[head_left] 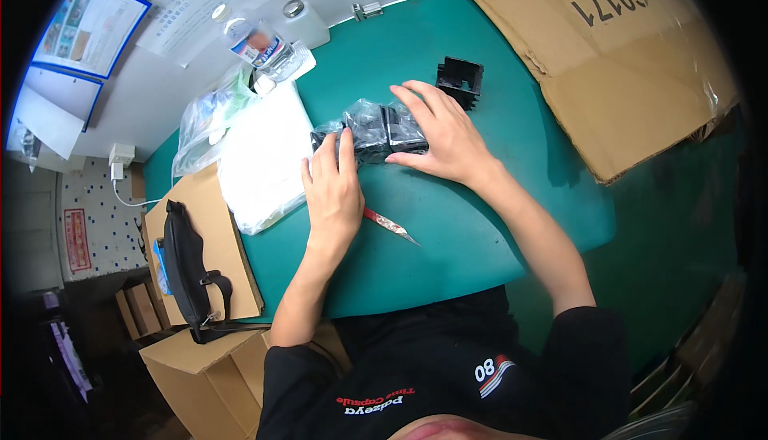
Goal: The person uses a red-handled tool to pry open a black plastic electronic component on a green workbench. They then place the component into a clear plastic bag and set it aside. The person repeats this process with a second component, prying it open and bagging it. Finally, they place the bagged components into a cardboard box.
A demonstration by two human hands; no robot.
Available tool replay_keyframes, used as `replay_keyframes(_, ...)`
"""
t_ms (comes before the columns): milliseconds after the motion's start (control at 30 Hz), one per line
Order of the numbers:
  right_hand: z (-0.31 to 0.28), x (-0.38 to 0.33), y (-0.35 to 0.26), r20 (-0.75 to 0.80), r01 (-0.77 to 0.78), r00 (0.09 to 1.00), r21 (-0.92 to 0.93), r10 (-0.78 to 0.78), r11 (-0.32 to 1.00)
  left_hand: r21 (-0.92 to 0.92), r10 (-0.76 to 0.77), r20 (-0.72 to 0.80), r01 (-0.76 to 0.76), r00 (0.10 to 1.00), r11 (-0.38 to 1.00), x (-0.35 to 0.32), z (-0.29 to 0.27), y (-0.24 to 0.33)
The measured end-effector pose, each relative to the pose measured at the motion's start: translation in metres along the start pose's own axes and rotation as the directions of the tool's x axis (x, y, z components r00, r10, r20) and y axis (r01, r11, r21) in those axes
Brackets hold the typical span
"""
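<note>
A row of black plastic parts in clear plastic wrap [370,134] lies on the green work surface in front of me. My left hand [334,196] is at its left end, fingertips pressed on the wrap and thumb hidden. Around the right end curves my right hand [450,138], thumb on the near side and fingers on the far side. A single unwrapped black plastic part [460,80], box-shaped with an open slot, stands beyond my right hand. Just right of my left wrist lies a slim red-handled pointed tool [390,226]; its exact kind is unclear.
White plastic bags [264,156] lie to the left. Behind them stand a clear bottle [268,48] and a white capped container [306,24]. A large cardboard box [616,64] occupies the far right. A black pouch [186,268] rests on cardboard at the left edge.
</note>
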State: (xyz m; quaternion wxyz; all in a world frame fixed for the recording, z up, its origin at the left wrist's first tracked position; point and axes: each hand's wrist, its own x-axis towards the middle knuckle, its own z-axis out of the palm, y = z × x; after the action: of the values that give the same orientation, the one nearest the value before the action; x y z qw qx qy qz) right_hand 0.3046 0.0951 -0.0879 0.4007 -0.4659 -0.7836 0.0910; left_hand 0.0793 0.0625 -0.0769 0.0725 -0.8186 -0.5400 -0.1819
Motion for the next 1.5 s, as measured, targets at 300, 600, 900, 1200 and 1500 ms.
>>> replay_keyframes(300, 0.017, 0.008, 0.003, 0.050, 0.065, 0.997, 0.024, -0.066, 0.998, -0.013, 0.050, -0.028, -0.051, 0.998, 0.999, 0.008, 0.010, -0.003)
replay_keyframes(600, 0.017, 0.015, 0.006, 0.042, 0.141, 0.989, 0.071, -0.144, 0.987, -0.085, 0.201, -0.057, -0.205, 0.978, 0.975, 0.020, 0.006, 0.015)
replay_keyframes(900, 0.009, 0.013, -0.012, 0.082, 0.051, 0.995, 0.159, -0.065, 0.986, -0.074, 0.130, -0.203, -0.148, 0.970, 0.986, 0.020, 0.030, 0.013)
replay_keyframes(1200, -0.019, -0.008, 0.025, -0.371, 0.246, 0.918, 0.256, -0.140, 0.935, -0.512, -0.030, -0.221, -0.090, 0.975, 0.854, -0.049, -0.124, 0.003)
replay_keyframes(1500, -0.010, -0.010, 0.026, -0.245, 0.182, 0.958, 0.124, -0.148, 0.975, -0.776, -0.615, 0.316, 0.570, 0.722, 0.271, -0.306, -0.303, -0.043)
